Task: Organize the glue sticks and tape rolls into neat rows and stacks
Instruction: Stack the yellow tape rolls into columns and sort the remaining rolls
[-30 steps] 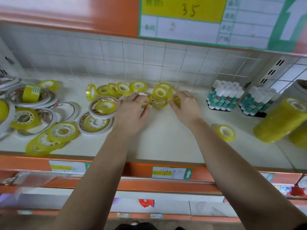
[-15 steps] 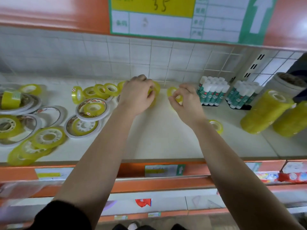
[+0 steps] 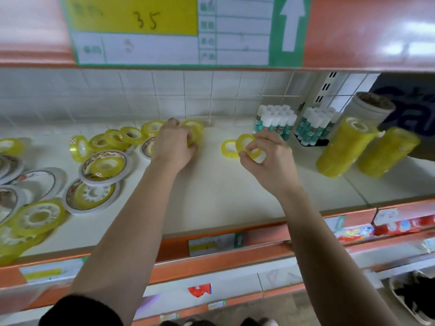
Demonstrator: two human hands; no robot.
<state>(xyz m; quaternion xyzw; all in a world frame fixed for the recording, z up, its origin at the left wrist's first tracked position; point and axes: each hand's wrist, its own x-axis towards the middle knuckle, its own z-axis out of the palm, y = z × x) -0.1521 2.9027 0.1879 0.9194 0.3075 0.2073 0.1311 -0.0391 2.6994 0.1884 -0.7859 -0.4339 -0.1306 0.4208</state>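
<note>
Left hand point(image 3: 174, 147) is knuckles-up with its fingers curled round a cluster of small rolls point(image 3: 195, 131) at the back of the shelf point(image 3: 223, 191), close to the tiled wall point(image 3: 141, 95); how many rolls are in the grip can't be told, the hand covers most of them. Right hand point(image 3: 267, 161) pinches a yellow tape roll point(image 3: 246, 143) between thumb and fingertips, roll on edge, the other fingers loosely bent; there may be a second roll under the fingers, too blurred to tell. Can't tell whether it touches the shelf. A loose roll point(image 3: 228, 148) sits just left of the pinched one, apart from the left hand's cluster. A row of rolls point(image 3: 117, 138) runs left from the left hand along the back, leaning on each other, one standing on edge at the far left end. Flat wide rolls point(image 3: 103, 165) lie scattered front-left, some overlapping, with small yellow rolls on top of a few. Glue sticks point(image 3: 275, 121) stand upright in two tight packs at the back right, near the right hand but not touching it. Two tall tape stacks point(image 3: 341, 147) lean further right, side by side. Open shelf surface lies between and in front of the two hands, out to the orange front lip point(image 3: 259, 231). Both forearms cross that lip. The upper shelf's sign point(image 3: 164, 31) overhangs the back.
</note>
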